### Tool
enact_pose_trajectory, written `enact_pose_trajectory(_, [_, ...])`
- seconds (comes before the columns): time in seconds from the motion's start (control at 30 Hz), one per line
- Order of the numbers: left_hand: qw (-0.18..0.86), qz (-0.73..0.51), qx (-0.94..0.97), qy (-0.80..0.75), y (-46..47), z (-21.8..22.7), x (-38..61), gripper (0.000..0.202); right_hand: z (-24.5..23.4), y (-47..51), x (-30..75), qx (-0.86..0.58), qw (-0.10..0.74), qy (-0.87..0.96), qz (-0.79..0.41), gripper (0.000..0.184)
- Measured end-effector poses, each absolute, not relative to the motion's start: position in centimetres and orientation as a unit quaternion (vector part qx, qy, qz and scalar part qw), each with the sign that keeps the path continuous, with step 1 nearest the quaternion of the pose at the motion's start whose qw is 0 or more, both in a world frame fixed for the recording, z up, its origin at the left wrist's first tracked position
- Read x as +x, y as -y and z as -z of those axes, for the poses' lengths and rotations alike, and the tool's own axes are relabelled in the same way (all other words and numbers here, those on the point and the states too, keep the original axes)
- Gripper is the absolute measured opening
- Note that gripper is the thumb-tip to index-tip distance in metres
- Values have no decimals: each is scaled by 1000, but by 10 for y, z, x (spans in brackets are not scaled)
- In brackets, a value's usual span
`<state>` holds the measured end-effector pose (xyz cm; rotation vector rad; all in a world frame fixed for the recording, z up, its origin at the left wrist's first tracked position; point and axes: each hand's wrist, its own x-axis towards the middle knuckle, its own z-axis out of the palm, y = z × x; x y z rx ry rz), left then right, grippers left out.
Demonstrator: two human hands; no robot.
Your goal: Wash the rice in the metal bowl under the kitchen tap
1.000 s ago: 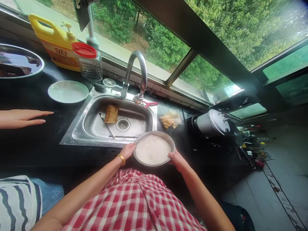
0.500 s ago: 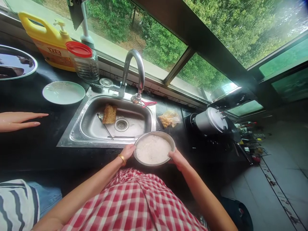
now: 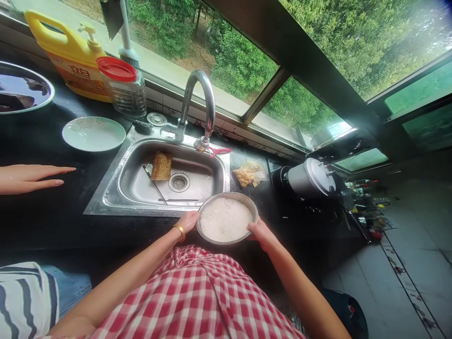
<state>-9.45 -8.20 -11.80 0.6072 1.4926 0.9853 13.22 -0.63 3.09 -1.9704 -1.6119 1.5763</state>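
Between my two hands is a round metal bowl (image 3: 208, 238) holding white rice (image 3: 226, 219) in cloudy water. My left hand (image 3: 189, 221), with a gold bracelet at the wrist, grips the bowl's left side. My right hand (image 3: 263, 233) grips the right side, its thumb over the rim. The bowl is held close to my body, at the front right corner of the steel sink (image 3: 116, 200). Inside the sink lie a golden scouring pad (image 3: 162, 166) and a pair of dark thin sticks (image 3: 155, 186). The undersides of the bowl and most of my fingers are hidden.
A curved faucet (image 3: 208, 101) rises behind the sink. Left stand a white plate (image 3: 93, 134), a red-lidded jar (image 3: 123, 89) and a yellow jug (image 3: 76, 59). Another person's hand (image 3: 31, 179) reaches in from the left. Right are a plastic bag (image 3: 250, 174) and a pressure cooker (image 3: 307, 176).
Both hands still hold the bowl in almost the same place. The other person's hand has shifted slightly right. The view has moved a little.
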Motion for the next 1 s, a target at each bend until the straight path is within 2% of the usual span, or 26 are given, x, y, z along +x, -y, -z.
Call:
enact_pose_trajectory(0.3, [591,-367,267,-667,84,106,-93,25,-30,9,132,-655,76,547,-515,63])
enact_pose_trajectory(1.0, [611,-355,244,-665,83,100,-95,26,-37,10,127,-655,67,553,-511,62])
